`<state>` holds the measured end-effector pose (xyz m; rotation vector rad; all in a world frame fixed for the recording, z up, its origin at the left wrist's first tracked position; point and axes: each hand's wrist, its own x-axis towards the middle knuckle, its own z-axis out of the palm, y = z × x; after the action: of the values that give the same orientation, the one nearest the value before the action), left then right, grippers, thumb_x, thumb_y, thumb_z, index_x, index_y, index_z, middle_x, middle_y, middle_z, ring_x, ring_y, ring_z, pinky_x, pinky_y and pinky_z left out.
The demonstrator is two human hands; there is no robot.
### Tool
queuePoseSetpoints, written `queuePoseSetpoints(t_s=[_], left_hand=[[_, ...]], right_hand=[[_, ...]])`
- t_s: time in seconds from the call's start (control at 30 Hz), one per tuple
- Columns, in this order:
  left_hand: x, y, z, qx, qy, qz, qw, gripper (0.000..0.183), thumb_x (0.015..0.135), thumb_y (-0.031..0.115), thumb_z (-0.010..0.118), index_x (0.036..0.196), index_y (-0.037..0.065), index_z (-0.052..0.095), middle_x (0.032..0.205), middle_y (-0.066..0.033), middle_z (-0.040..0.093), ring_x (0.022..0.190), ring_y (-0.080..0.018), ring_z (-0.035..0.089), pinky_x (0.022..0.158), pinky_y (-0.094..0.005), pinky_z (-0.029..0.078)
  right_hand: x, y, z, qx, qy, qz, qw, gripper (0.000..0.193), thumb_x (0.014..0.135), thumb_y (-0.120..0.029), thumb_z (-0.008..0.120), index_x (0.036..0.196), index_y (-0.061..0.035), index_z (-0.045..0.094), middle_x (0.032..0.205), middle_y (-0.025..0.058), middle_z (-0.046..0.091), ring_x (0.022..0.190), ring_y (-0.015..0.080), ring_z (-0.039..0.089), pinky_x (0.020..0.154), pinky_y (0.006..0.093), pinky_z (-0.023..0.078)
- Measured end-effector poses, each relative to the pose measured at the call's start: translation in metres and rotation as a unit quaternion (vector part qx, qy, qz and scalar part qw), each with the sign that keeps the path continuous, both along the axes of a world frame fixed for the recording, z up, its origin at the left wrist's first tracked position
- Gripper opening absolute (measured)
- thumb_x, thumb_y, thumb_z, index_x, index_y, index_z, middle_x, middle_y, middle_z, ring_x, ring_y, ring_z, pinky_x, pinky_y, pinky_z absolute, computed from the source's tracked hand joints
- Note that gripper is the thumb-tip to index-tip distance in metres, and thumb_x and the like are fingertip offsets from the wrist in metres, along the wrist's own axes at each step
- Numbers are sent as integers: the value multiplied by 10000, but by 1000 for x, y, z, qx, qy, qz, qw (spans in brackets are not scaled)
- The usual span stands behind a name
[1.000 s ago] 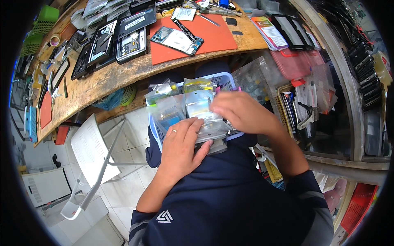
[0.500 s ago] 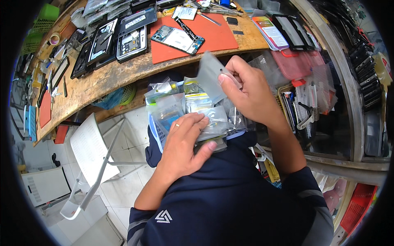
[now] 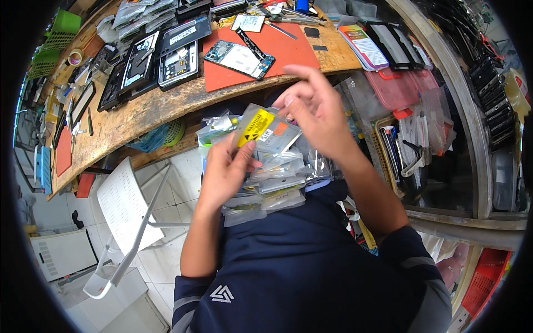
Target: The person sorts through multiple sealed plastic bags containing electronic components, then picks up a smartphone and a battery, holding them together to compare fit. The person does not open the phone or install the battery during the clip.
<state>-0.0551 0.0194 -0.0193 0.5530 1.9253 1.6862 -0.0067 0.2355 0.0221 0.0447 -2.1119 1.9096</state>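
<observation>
My left hand (image 3: 222,175) pinches a small plastic bag (image 3: 277,136) between thumb and fingers. A yellow warning label marks the bag, and a flat grey part with an orange patch shows inside. Just beyond its right edge, my right hand (image 3: 322,114) is raised with fingers apart and partly curled, holding nothing that I can see. Beneath both hands, many clear plastic bags (image 3: 283,166) lie heaped in a light blue basket (image 3: 319,183) on my lap. Most of the basket is hidden by the bags.
Ahead stands a worn wooden bench (image 3: 183,105) with an orange mat (image 3: 300,53) carrying an opened phone (image 3: 239,58). Disassembled devices (image 3: 177,64) lie to its left. A white folding chair (image 3: 127,200) is at my left. On the right are a pen basket (image 3: 386,144) and a glass cabinet's frame (image 3: 472,127).
My left hand has lifted off the heap and now holds the labelled bag. The frosted bag is gone from my right hand, which has opened. Several bags now overhang the basket's near side.
</observation>
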Motion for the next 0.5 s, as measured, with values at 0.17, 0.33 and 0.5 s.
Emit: queuePoseSetpoints(t_s=[0.17,0.33,0.5], left_hand=[[-19,0,-3,15,-55,3,998,301,1073,260,577,1179,-21,598,845,-73,685,629,-132,695,548,-250,548],[-25,3,-8,39,-40,13,998,301,1097,269,525,1181,-10,599,845,-55,662,607,-90,664,509,-237,509],[-18,1,6,-88,209,-36,973,254,1053,206,566,1164,-17,617,846,-113,680,728,-267,685,623,-365,521]], right_hand=[[-1,14,-6,161,-52,27,985,348,921,-71,699,1245,25,615,964,95,689,816,117,649,709,300,541],[-1,16,-15,157,-97,54,981,264,909,-55,700,1159,18,659,912,78,670,732,114,603,659,282,501],[1,26,-24,89,-85,152,981,282,858,50,575,1112,31,694,921,60,681,719,101,584,649,267,479]])
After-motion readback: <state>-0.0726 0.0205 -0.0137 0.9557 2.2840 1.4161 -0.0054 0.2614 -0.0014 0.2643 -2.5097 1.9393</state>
